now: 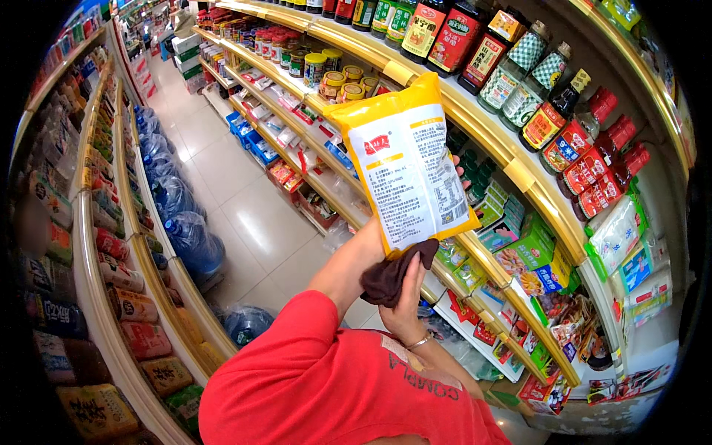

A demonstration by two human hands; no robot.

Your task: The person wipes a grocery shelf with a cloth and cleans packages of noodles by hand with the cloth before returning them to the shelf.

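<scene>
A yellow and white plastic food packet [409,172], its printed back towards me, is held up before the shelves. My left hand [460,171] supports it from behind; only fingertips show past the packet's right edge, and the palm is hidden. Below, my right hand [409,303] grips a dark brown cloth [396,278]. The bunched cloth meets the packet's lower edge. A bracelet [420,342] circles my right wrist.
Sauce and vinegar bottles [464,44] line the upper right shelf [514,178]. Jars [339,83] and boxed goods [528,250] fill lower levels. Across the tiled aisle [250,217], large blue water bottles [192,239] stand beside another stocked shelf [92,239].
</scene>
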